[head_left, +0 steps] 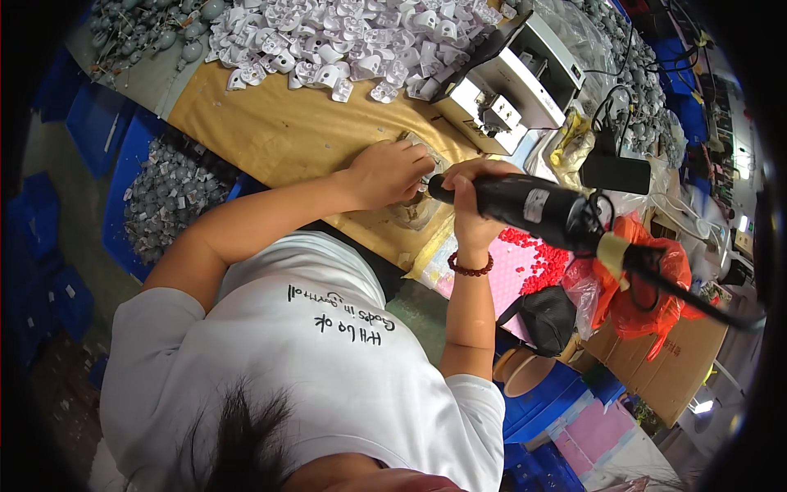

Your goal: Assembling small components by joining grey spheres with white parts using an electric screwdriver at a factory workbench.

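Two hands close: we see the right hand [469, 207] wrapped round a black cylindrical corded tool [525, 202] at three o'clock from the left hand [388, 172], probably to steer its tip; whether the left's bent fingers hold anything, we can't tell. White curved plastic pieces [352, 41] lie heaped at twelve o'clock, presumably handy.

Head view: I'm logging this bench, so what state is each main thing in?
Black corded tool: gripped, tip toward the left hand; whether it is running, can't tell.
Right hand: closed around the tool.
Left hand: fingers curled by the tip; grip hidden.
White plastic parts: loose, heaped.
Blue bin: heaped with grey parts.
Small red pieces: loose, scattered.
Red bag: bulging.
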Available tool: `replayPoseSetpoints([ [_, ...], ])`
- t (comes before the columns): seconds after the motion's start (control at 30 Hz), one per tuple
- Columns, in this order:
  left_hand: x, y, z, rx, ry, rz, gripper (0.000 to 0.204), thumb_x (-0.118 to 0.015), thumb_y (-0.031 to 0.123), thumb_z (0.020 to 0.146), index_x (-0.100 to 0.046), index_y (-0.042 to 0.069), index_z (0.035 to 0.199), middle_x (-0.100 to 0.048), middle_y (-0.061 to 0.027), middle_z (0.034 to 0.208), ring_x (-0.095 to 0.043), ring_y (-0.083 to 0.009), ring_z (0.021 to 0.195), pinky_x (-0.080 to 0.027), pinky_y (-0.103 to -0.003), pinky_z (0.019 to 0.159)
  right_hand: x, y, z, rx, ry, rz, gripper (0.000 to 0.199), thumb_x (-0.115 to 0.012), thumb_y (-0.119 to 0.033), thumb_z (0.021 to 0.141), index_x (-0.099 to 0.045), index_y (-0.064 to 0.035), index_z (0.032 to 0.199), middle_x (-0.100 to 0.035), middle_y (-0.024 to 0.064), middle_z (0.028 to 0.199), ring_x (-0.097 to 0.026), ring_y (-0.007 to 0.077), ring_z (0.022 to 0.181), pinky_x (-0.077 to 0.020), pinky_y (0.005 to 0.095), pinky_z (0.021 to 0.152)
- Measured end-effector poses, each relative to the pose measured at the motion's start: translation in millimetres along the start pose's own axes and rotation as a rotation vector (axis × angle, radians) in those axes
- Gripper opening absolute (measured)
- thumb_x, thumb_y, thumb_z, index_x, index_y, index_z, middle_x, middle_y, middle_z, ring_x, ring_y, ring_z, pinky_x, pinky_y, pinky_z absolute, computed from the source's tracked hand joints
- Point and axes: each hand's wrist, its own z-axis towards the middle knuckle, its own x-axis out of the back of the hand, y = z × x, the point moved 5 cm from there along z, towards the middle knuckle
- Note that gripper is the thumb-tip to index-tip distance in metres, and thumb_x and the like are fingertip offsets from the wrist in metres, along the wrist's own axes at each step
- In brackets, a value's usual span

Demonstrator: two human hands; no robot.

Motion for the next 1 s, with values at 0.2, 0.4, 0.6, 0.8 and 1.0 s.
replayPoseSetpoints([
  [0.2, 0, -1, -1, -0.031, 0.041, -0.036, 0.027, -0.069, 0.011, 0.073, -0.056, 0.011, 0.096, -0.054, -0.0072, 0.092, -0.058, -0.0288, 0.089, -0.05, -0.042, 0.071, -1, 1, -10, 0.124, -0.019, -0.024, 0.045, -0.066, 0.01, 0.079, -0.042, -0.0071, 0.113, -0.061, 0.0089, 0.081, -0.062, 0.018, 0.074, -0.0523, 0.0315, 0.075],
  [0.4, -1, -1, -1, -0.024, 0.041, -0.076, 0.027, -0.068, 0.01, 0.072, -0.055, 0.011, 0.095, -0.054, -0.0075, 0.092, -0.058, -0.029, 0.09, -0.05, -0.042, 0.072, -2, 5, -13, 0.124, -0.058, -0.038, 0.043, -0.066, 0.009, 0.08, -0.042, -0.007, 0.112, -0.061, 0.0101, 0.081, -0.062, 0.018, 0.073, -0.052, 0.0312, 0.073],
  [0.6, 1, 0, 0, 0.006, -0.018, -0.059, 0.027, -0.07, 0.011, 0.073, -0.056, 0.009, 0.096, -0.056, -0.0081, 0.096, -0.059, -0.0288, 0.093, -0.051, -0.041, 0.078, -3, 6, -11, 0.08, -0.054, -0.027, 0.044, -0.065, 0.013, 0.079, -0.043, -0.0047, 0.112, -0.061, 0.01, 0.083, -0.062, 0.0177, 0.075, -0.0526, 0.0294, 0.074],
  [0.8, -2, -3, -3, 0.068, -0.031, -0.014, 0.034, -0.071, 0.014, 0.075, -0.056, 0.01, 0.104, -0.055, -0.0073, 0.101, -0.059, -0.0301, 0.096, -0.05, -0.042, 0.076, 12, 6, -1, -0.146, 0.1, 0.026, 0.035, -0.067, 0.01, 0.081, -0.05, -0.002, 0.109, -0.063, 0.0089, 0.083, -0.063, 0.016, 0.076, -0.0532, 0.0291, 0.072],
  [1.0, -2, -3, -4, 0.095, -0.032, 0.013, 0.037, -0.072, 0.018, 0.078, -0.06, 0.01, 0.111, -0.056, -0.0067, 0.11, -0.061, -0.03, 0.096, -0.051, -0.043, 0.079, 117, 28, 30, -0.314, 0.588, -0.06, 0.024, -0.07, -0.008, 0.087, -0.055, 0.001, 0.104, -0.064, 0.0094, 0.083, -0.064, 0.0174, 0.072, -0.0503, 0.0281, 0.063],
])
